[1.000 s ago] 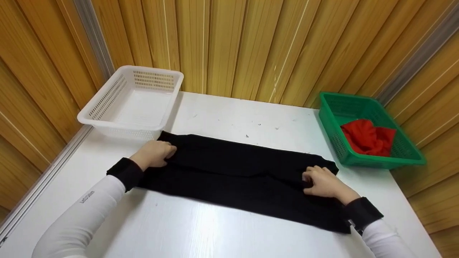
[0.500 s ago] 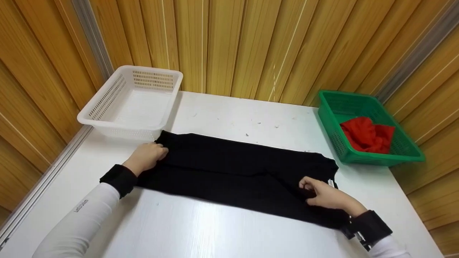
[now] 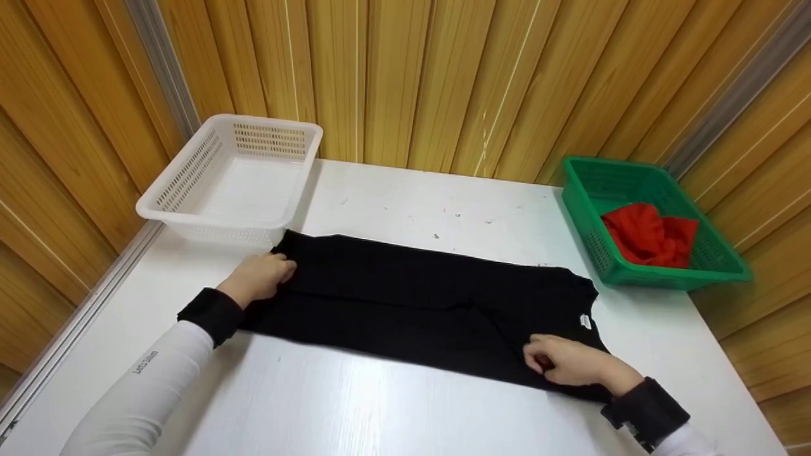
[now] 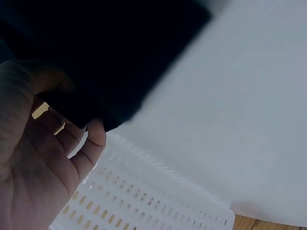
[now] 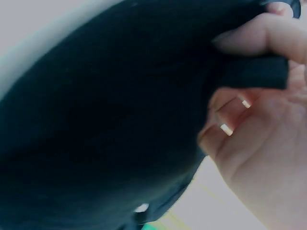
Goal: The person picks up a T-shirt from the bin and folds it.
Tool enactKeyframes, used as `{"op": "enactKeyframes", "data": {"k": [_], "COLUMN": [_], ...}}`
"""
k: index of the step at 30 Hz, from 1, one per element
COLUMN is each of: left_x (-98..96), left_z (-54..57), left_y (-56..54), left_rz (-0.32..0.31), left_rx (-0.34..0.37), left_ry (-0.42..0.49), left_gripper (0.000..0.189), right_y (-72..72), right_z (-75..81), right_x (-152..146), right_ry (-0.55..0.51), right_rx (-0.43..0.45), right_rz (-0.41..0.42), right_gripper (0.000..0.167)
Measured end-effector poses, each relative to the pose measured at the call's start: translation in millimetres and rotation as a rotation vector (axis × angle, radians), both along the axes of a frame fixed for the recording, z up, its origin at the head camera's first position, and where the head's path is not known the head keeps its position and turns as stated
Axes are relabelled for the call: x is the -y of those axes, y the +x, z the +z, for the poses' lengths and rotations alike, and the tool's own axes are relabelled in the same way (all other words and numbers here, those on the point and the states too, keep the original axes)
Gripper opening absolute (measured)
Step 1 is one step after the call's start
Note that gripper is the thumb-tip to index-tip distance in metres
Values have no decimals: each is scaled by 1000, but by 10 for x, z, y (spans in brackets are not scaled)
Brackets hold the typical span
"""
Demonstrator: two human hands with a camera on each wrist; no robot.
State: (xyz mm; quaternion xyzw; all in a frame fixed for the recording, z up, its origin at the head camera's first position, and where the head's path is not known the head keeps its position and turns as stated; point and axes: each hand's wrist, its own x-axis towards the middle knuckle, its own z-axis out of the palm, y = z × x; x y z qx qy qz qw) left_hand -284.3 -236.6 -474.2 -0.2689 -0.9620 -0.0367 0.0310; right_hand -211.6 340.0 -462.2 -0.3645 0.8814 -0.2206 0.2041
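Note:
A black shirt [image 3: 393,304] lies folded lengthwise across the table, a white label [image 3: 585,322] showing near its neckline at the right end. My left hand [image 3: 261,278] pinches the shirt's left end, close to the white basket; in the left wrist view, the thumb and fingers [image 4: 91,148] hold the dark edge. At the lower right part of the shirt, my right hand [image 3: 564,361] pinches the cloth with curled fingers. A strip of black fabric passes between its thumb and fingers in the right wrist view, and the fingertips are partly hidden by cloth.
The white perforated basket [image 3: 222,223] stands at the back left, almost touching the shirt's corner. At the back right is a green basket [image 3: 665,276] with a red cloth [image 3: 649,235] in it. Wood-patterned walls [image 3: 393,82] border the white table [image 3: 393,202].
My right hand has moved toward the near edge, bringing cloth with it and uncovering the white label. My left hand has shifted slightly left, still at the shirt's left end.

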Motion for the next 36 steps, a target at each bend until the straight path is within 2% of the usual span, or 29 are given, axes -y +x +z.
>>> {"op": "enactKeyframes", "data": {"k": [2,3,5,7,9,11,13,16,18,19,21,23,25,27,30,32,36], "left_x": [-6,-8,-14,-15,-17,-20,-25,-26,-30,-35,-56,-89,-126,-153,-183,-213,-323], "left_z": [1,1,-1,-6,-6,-7,-3,28,65,85,110,110,83,33,-44,-69,-28], "left_y": [-2,-3,-2,2,8,10,6,-11,-19,-21,-27,-18,-3,23,85,139,266], "left_rz": [7,8,10,10,14,13,9,14,38,53,65,54,18,-10,10,48,100], "left_rx": [9,10,12,12,17,15,13,59,119,148,176,154,108,66,94,143,220], "left_ry": [-8,-12,-19,-22,-30,-35,-40,-42,-55,-59,-43,-10,37,72,82,78,69], "left_gripper": [29,29,29,29,29,29,29,26,21,18,15,21,30,44,59,63,64], "right_y": [10,12,17,17,20,28,35,34,22,16,-4,-34,-65,-87,-113,-131,-179], "right_z": [20,25,17,-18,-60,-97,-111,-92,-88,-90,-110,-145,-178,-202,-219,-224,-210], "right_x": [29,44,85,146,221,282,334,385,423,439,471,503,516,511,462,402,251], "right_ry": [15,21,39,78,112,118,106,44,6,-7,-16,9,59,107,154,157,134], "right_rx": [-17,-25,-56,-145,-254,-359,-388,-314,-270,-282,-345,-391,-354,-251,-94,-50,-45], "right_rz": [-93,-150,-252,-317,-332,-297,-233,-145,-168,-200,-297,-396,-445,-455,-433,-420,-397], "right_gripper": [26,31,48,61,56,43,26,15,8,10,17,33,56,73,80,80,80]}}
